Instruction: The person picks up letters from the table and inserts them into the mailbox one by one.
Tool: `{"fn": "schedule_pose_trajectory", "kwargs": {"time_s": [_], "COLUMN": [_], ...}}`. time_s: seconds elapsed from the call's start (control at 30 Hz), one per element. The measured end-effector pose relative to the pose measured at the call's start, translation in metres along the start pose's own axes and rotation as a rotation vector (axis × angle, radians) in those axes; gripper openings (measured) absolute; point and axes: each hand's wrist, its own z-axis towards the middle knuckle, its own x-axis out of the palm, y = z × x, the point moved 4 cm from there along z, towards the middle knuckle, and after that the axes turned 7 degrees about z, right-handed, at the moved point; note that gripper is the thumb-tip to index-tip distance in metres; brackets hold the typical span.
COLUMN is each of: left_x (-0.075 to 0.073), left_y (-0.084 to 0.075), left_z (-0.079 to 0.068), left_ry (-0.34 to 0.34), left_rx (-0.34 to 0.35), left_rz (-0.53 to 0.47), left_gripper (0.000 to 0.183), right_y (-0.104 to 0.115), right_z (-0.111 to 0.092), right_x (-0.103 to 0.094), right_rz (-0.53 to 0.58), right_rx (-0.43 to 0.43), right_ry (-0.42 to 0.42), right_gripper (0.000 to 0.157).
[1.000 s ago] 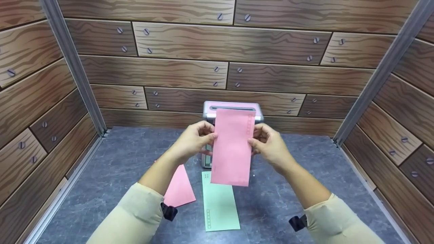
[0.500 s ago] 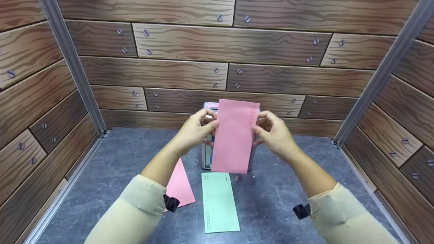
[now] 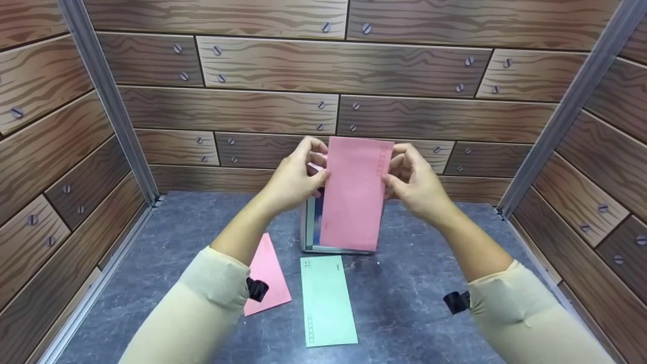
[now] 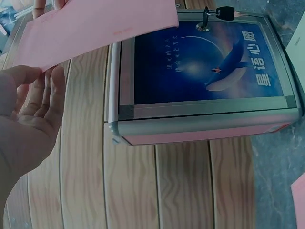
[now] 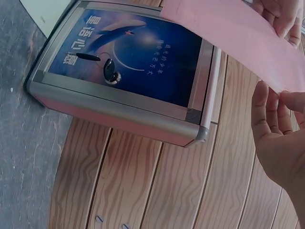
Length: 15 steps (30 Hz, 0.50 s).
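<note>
A pink envelope (image 3: 355, 194) is held upright in front of the box, between both hands. My left hand (image 3: 295, 174) pinches its left edge with thumb and fingers; my right hand (image 3: 422, 187) pinches the right edge the same way. Behind it stands a silver-framed box (image 3: 309, 227) with pink sides, mostly covered by the envelope in the head view. Both wrist views show the box's dark blue printed front (image 4: 205, 67) with a whale picture and a key (image 4: 224, 13) in its lock. The slot on the box's top is hidden.
On the grey tabletop (image 3: 419, 303), a green envelope (image 3: 328, 303) lies in front of the box. Another pink envelope (image 3: 270, 278) lies left of it, partly under the left forearm. Wood-patterned walls (image 3: 273, 65) enclose the back and sides.
Both hands have raised the pink envelope and moved it slightly right, so it now covers the box's top slot. The envelopes on the table have stayed in place.
</note>
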Motion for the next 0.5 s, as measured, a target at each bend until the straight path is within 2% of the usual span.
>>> {"fn": "schedule_pose_trajectory", "kwargs": {"time_s": [0.1,0.27,0.5], "left_x": [-0.002,-0.008,-0.018], "left_y": [-0.007,-0.019,-0.032], "left_z": [0.002,0.006,0.014], "left_ry": [-0.035,-0.123,-0.190], "left_rx": [0.055,0.155,0.179], "left_rz": [0.066,0.177,0.186], "left_gripper": [0.034,0.026,0.024], "right_y": [0.004,0.016,0.034], "right_z": [0.002,0.010,0.024], "right_x": [-0.002,-0.005,-0.007], "right_rz": [-0.021,-0.036,-0.045], "right_rx": [-0.032,-0.085,-0.148], "right_ry": [-0.019,-0.058,-0.091], "right_gripper": [0.042,0.040,0.032]}}
